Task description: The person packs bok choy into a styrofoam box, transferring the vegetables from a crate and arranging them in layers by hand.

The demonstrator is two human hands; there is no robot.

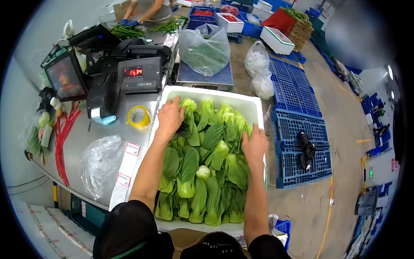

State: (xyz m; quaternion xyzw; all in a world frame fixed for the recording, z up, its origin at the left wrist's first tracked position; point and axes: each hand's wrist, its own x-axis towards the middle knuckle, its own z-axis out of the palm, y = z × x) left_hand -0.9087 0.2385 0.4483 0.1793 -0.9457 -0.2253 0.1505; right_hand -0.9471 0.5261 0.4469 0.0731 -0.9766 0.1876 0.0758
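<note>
Metal table (95,132): stood left.
Bok choy (189,166): lay between hands, stretching bodyward.
Left hand (170,116), right hand (255,144): half-curled; grip was unclear.

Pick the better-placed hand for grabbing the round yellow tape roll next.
Left, likely: the left hand is nearer the tape roll, on that side of the white foam box; the right hand is across the green leafy vegetables.

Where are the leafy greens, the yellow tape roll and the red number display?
Leafy greens (203,172): head view, pale base near the pile's middle.
Yellow tape roll (145,121): head view, its ring's lower right.
Red number display (133,72): head view, its lit digits.
</note>
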